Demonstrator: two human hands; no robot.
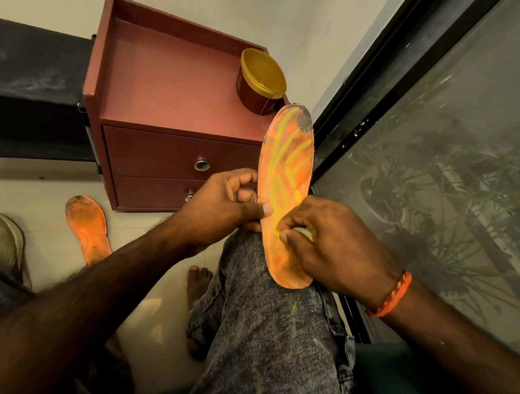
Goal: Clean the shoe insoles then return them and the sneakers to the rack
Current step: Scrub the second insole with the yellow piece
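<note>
A: From the head view, what is the left hand doing?

B: It is gripping the orange insole at its left edge, thumb lying across the face, the other fingers curling behind. The insole is resting heel-down on the person's knee, in grey speckled jeans, and is standing nearly upright with the toe pointing away.

A: And the right hand?

B: It is pinching a small pale yellowish thing (a cloth or a sponge, I cannot tell which) and is pressing it against the insole's lower half. Yellow streaks are showing on the orange face, and a grey worn patch is sitting at the toe. An orange thread band is circling that wrist.

A: Where is the other one lying?

B: A second orange insole is lying flat on the pale floor, well apart to the left, dirty toward its toe. Just beside it, at the frame's left edge, part of a sneaker is showing.

A: Anything behind?

B: A reddish-brown cabinet with two knobbed drawers is standing against the wall, carrying a tub with a yellow lid near its right corner. A bare foot is resting on the floor beside the knee.
</note>
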